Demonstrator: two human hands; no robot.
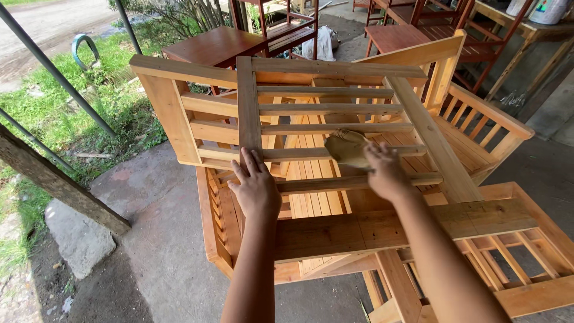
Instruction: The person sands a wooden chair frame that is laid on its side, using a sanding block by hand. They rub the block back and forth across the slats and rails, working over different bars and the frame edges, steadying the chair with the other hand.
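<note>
Our left hand [257,188] lies flat, fingers together, on the wooden frame's [249,104] upright. Right hand [385,173] fingers clamp sandpaper [348,148], pressed on a slat [359,181] just past our fingertips.

- The left hand [257,186] lies palm down with fingers stretched forward on the upright post of the wooden chair frame [249,107], forearm bare and straight.
- The right hand [385,173] reaches further over that frame, fingers curled around a folded piece of sandpaper [348,148], pressing it against a slat.
</note>
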